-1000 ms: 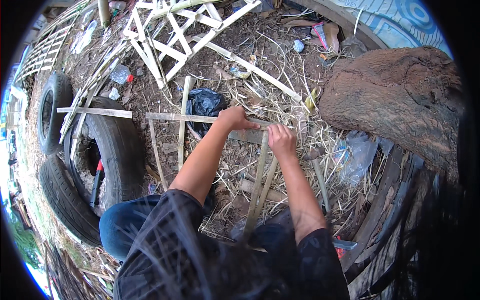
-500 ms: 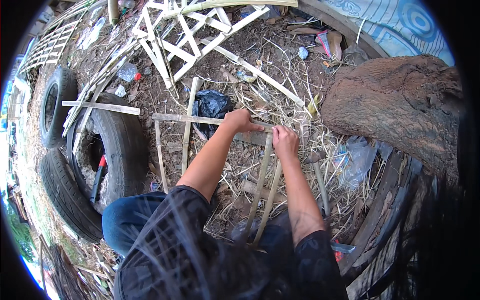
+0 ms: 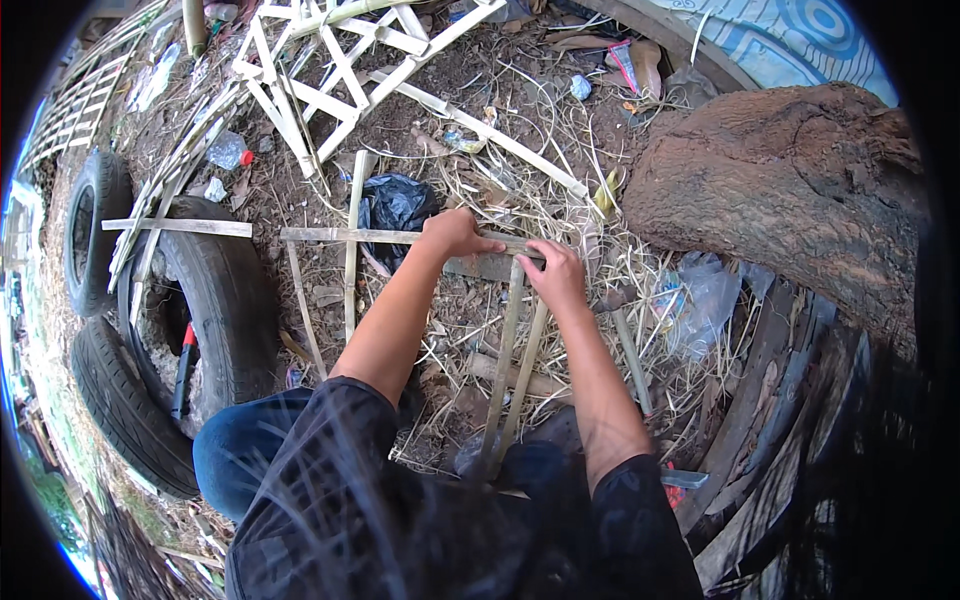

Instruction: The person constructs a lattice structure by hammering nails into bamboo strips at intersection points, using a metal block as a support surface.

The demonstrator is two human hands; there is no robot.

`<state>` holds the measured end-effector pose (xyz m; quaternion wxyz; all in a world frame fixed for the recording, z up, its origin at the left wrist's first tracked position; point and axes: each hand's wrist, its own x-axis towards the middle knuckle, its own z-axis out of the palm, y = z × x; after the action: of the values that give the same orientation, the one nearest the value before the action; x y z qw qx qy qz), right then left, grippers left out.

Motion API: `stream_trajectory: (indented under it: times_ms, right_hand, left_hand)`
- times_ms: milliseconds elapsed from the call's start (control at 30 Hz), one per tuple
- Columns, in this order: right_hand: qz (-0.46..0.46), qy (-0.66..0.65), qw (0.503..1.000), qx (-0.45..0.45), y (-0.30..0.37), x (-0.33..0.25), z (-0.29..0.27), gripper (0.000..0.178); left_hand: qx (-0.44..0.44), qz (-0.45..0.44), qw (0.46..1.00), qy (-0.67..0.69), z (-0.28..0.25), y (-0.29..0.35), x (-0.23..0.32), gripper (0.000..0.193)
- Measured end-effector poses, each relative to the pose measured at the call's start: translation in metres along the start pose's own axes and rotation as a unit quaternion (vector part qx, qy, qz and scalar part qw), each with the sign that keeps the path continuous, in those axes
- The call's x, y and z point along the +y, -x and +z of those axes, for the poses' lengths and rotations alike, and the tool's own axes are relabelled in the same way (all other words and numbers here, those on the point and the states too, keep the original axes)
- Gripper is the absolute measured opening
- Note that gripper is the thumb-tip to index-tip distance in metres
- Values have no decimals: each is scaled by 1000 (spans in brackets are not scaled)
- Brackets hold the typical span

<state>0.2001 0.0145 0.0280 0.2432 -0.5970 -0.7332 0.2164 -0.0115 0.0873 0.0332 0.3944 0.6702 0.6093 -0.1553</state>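
A long bamboo strip point(image 3: 330, 235) lies crosswise in front of me. Wrapped around it near its right part is my left hand point(image 3: 455, 236), thumb pointing right. My right hand point(image 3: 558, 274) pinches the strip's right end, where an upright bamboo strip point(image 3: 503, 360) meets it from below. A second strip point(image 3: 524, 375) slants beside that one toward my lap. Farther left, another bamboo strip point(image 3: 355, 200) crosses the long one, and a thin strip point(image 3: 303, 300) hangs from its left end. Just beyond the crossing sits a black plastic bag point(image 3: 395, 204).
Old tyres point(image 3: 235, 310) stand at the left, with a red-and-black handled tool point(image 3: 185, 370) among them. A lattice of bamboo strips point(image 3: 345, 75) lies at the far side. A thick tree trunk point(image 3: 780, 190) blocks the right. Shavings point(image 3: 640, 300) and a blade point(image 3: 685, 478) lie nearer.
The view has shifted, so the scene sits slightly farther left. My right hand's fingers have loosened and spread a little along the strip's end; my left hand keeps its grip.
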Motion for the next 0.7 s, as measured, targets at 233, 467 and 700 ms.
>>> stream_trajectory:
  times_ms: [233,467,700]
  right_hand:
    - [21,-16,1000,2,-1,4,0,19]
    - [6,-26,1000,-5,2,3,-8,20]
    - [15,-67,998,0,5,7,-8,27]
  left_hand:
    - [227,107,968,-13,15,20,13,46]
    - [260,262,928,38,43,14,31,28]
    - [349,301,876,144,66,4,31,19]
